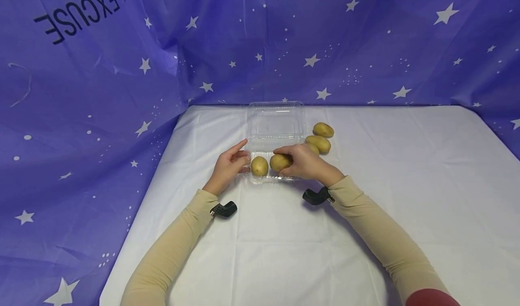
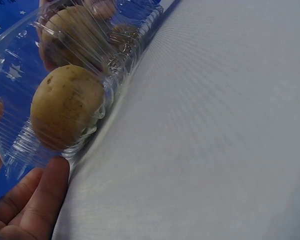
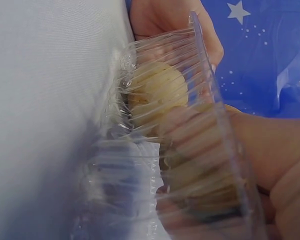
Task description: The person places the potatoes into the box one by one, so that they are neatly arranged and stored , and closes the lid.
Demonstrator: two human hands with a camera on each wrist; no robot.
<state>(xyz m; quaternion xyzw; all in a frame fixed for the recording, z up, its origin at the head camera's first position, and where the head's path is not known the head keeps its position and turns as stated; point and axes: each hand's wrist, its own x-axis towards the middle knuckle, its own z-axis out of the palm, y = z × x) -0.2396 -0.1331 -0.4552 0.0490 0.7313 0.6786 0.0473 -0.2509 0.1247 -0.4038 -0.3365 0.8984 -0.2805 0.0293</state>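
A clear plastic clamshell container (image 1: 260, 144) lies on the table with its lid (image 1: 276, 118) folded back. One potato (image 1: 259, 166) sits in the left part of its tray, also seen through the ribbed wall in the left wrist view. My right hand (image 1: 302, 161) grips a second potato (image 1: 279, 162) from above, to the right of the first, within the tray's walls. Spread along the tray's left end, the fingers of my left hand (image 1: 228, 167) touch its side; the left wrist view shows fingertips (image 2: 56, 172) right at the wall.
Several potatoes lie just right of the container, among them a rear one (image 1: 323, 130) and a longer one (image 1: 318, 144); another is partly behind my right hand. A white cloth (image 1: 260, 252) covers the table. Blue star-printed sheeting (image 1: 325, 39) hangs behind and at the sides.
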